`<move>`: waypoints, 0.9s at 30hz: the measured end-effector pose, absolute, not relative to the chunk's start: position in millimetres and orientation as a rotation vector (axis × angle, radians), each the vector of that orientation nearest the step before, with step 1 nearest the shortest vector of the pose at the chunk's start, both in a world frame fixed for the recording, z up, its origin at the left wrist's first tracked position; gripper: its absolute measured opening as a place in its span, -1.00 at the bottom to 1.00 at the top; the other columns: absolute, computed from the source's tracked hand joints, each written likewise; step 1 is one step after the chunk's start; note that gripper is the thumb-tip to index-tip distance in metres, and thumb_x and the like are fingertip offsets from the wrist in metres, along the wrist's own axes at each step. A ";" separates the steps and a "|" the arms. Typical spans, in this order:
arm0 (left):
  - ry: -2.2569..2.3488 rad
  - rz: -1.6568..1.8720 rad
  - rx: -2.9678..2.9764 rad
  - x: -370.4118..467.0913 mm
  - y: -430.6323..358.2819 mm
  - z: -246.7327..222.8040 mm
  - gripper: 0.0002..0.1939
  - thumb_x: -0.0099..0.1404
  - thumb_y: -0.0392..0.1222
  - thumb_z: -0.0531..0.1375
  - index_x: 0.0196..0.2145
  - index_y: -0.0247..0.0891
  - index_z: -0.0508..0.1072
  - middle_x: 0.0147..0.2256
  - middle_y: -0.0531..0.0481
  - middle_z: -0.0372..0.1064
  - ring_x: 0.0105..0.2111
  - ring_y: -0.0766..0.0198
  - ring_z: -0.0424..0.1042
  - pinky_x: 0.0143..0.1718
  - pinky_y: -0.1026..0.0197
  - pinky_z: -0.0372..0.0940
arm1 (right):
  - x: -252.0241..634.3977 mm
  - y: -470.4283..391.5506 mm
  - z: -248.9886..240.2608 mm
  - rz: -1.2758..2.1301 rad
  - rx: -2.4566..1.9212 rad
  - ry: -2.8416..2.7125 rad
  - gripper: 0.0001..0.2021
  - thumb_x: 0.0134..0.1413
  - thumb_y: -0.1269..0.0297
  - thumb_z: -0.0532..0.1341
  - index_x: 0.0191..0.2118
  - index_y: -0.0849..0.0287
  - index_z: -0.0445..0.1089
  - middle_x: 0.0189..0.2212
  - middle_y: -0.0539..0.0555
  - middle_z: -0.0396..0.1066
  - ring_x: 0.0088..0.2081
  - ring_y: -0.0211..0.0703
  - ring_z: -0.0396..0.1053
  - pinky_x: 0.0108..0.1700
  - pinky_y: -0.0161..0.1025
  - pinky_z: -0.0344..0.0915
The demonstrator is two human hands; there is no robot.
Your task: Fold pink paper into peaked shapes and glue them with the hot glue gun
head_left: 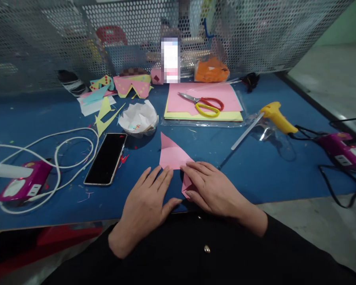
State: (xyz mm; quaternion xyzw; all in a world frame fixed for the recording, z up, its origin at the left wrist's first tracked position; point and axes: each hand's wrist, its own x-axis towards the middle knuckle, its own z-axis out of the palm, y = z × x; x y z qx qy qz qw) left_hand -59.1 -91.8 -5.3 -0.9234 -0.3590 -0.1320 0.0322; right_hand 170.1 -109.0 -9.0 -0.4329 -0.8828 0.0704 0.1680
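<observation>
A folded pink paper (172, 152) lies on the blue table near its front edge, one pointed corner facing away from me. My left hand (150, 196) rests palm down with its fingers spread, fingertips touching the paper's lower left edge. On the right side, my right hand (212, 186) is on the paper, its fingers over the right corner and its thumb beside a folded flap. That hand's fingers close on the flap between them and the thumb. The part of the paper under my right hand is hidden.
A black phone (106, 158) and white paper bowl (139, 117) lie left of the paper. Scissors (209, 110) rest on coloured sheets (173, 99) behind. A yellow glue gun (277, 116) is right; purple power strips (28, 182) with cables stand at both sides. Metal mesh (130, 35) rises behind.
</observation>
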 end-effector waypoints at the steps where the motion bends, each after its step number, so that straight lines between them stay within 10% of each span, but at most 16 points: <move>1: -1.116 -0.417 -2.860 -60.4 -89.1 -6.0 -0.48 0.47 0.04 0.03 0.18 -0.41 0.35 0.13 -0.22 0.44 0.13 -0.07 0.38 0.17 -0.19 0.24 | 170.1 -108.8 -8.3 0.214 -1.229 -2.508 -0.47 0.35 0.14 0.02 0.25 0.46 0.20 0.19 0.33 0.36 0.24 0.13 0.28 0.25 0.11 0.25; 5: -1.242 -0.549 -2.856 -62.4 -74.3 -5.0 -0.66 0.46 -0.22 0.08 0.14 -0.27 0.37 0.00 -0.13 0.51 0.00 0.08 0.44 0.01 -0.01 0.37 | 170.1 -107.3 -5.6 0.277 -1.243 -2.473 -0.50 0.34 0.22 0.02 0.25 0.46 0.20 0.16 0.37 0.39 0.22 0.11 0.30 0.21 0.14 0.31; 19: -1.922 -0.653 -3.072 -28.9 -21.6 9.1 -0.81 0.27 -0.04 0.19 -0.36 -0.18 0.51 -0.33 -0.02 0.47 -0.29 0.12 0.43 -0.25 0.08 0.25 | 204.6 -115.2 9.4 -0.177 -1.305 -2.058 -0.66 0.27 0.32 0.14 0.12 0.28 0.30 -0.03 0.23 0.53 0.00 -0.03 0.46 0.03 -0.06 0.40; 23: -1.867 -0.708 -3.100 -22.5 -6.9 15.3 -0.82 0.26 -0.08 0.17 -0.33 -0.16 0.55 -0.29 -0.02 0.51 -0.28 0.13 0.45 -0.25 0.09 0.24 | 273.3 -94.8 38.9 -0.557 -1.952 -1.554 -0.58 0.19 0.28 0.14 0.12 0.35 0.32 -0.01 0.37 0.48 -0.03 0.18 0.44 -0.06 0.05 0.35; 27: -1.784 -0.715 -3.098 -16.6 7.4 15.2 -0.82 0.26 -0.12 0.16 -0.34 -0.16 0.57 -0.28 -0.02 0.51 -0.25 0.11 0.45 -0.23 0.09 0.22 | 340.5 -55.0 56.7 -0.242 -2.655 -1.538 -0.63 0.15 0.25 0.10 0.00 0.35 0.40 -0.07 0.41 0.47 -0.06 0.21 0.42 -0.17 -0.06 0.28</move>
